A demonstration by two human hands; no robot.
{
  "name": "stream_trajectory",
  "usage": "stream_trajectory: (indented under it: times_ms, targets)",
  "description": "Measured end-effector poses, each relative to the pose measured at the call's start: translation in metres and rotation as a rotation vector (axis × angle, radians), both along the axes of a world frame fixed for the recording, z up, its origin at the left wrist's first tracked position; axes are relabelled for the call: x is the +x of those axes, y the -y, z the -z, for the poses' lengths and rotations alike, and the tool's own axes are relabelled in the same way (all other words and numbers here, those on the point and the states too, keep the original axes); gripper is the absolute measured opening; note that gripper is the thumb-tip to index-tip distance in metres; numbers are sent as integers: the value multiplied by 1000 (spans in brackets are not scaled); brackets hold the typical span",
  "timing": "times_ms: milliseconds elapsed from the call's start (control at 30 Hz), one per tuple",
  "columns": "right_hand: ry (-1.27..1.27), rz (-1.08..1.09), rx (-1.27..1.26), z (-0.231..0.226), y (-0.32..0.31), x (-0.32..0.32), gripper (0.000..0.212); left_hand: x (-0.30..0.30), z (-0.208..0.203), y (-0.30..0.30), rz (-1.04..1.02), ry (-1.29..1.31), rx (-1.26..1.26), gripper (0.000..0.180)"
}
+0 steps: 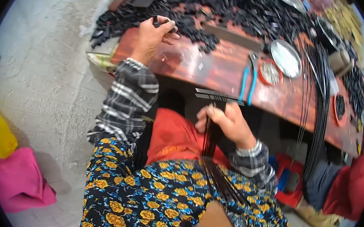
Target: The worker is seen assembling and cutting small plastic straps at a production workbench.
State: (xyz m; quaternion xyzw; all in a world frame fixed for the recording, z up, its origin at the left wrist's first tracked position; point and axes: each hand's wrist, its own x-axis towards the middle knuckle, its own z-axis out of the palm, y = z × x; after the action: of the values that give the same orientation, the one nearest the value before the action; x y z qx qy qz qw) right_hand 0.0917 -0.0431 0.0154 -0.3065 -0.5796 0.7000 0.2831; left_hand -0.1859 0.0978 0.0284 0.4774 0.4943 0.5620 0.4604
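My left hand (150, 36) is closed at the near left edge of a large heap of small black pieces (226, 5). Its thumb and fingers pinch a small black piece (171, 29). In front of the table edge, my right hand (231, 124) is wrapped round a bundle of thin black rods (223, 184). The lower ends of the rods trail over my patterned lap, and their tips stick up above my fingers. Beside those tips lie pale flat strips (209, 94) near the table's edge; what they belong to is hard to make out.
On the reddish wooden table (186, 66) are blue-handled pliers (249, 78), a red dish of small metal bits (270, 72) and a metal bowl of white stuff (285, 57). Long black rods (322, 95) hang over the edge. A co-worker's red sleeve (350, 189) shows at the right.
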Motion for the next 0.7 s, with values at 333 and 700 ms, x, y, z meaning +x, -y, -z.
stream_trajectory:
  times_ms: [333,700]
  targets:
    - [-172,-21,-115,18,-13,-3,31,82,31,112,221,501,-241,26]
    - [-198,-36,-92,27,-8,-2,33,91,34,116,276,501,-226,34]
